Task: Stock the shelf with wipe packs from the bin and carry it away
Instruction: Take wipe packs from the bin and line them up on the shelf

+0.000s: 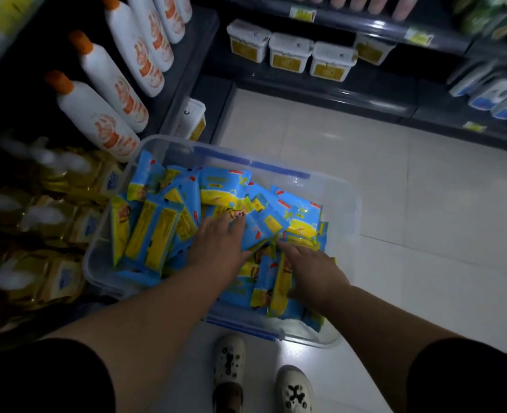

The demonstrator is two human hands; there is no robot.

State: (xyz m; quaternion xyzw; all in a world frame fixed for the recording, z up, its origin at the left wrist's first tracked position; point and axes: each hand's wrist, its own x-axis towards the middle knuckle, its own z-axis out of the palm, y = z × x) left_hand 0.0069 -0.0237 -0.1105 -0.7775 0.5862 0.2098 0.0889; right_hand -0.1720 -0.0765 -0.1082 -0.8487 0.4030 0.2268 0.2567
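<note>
Reaching hands: left hand [219,244] lies on the heap with fingers fairly straight. Right hand [314,272] is stretched flat, its tips at the edge of a tilted pack [265,226]. Neither has closed round anything.
Wipe packs: the blue-and-yellow wipe packs [156,231] sit piled loose and criss-crossed in the clear bin [347,210], which stands on the floor [425,204] just beside the shelf [192,64].
Slip risk: the wrappers look slick and the heap is untidy. Scoop several between two flat hands and I judge one could slide out and drop.
Knock risk: bottles [97,114] and yellow pouches [61,275] crowd the shelf. A loaded hand swinging in could topple them.
Trip risk: the shoes [229,362] stand right against the bin.
Hidden: the right fingertips vanish under the tilted pack, and the forearms cover part of the bin's near rim.
Unclear: the light is dim, the left shelf is blurred, the pack print is unreadable, and no free slot for wipes shows.
</note>
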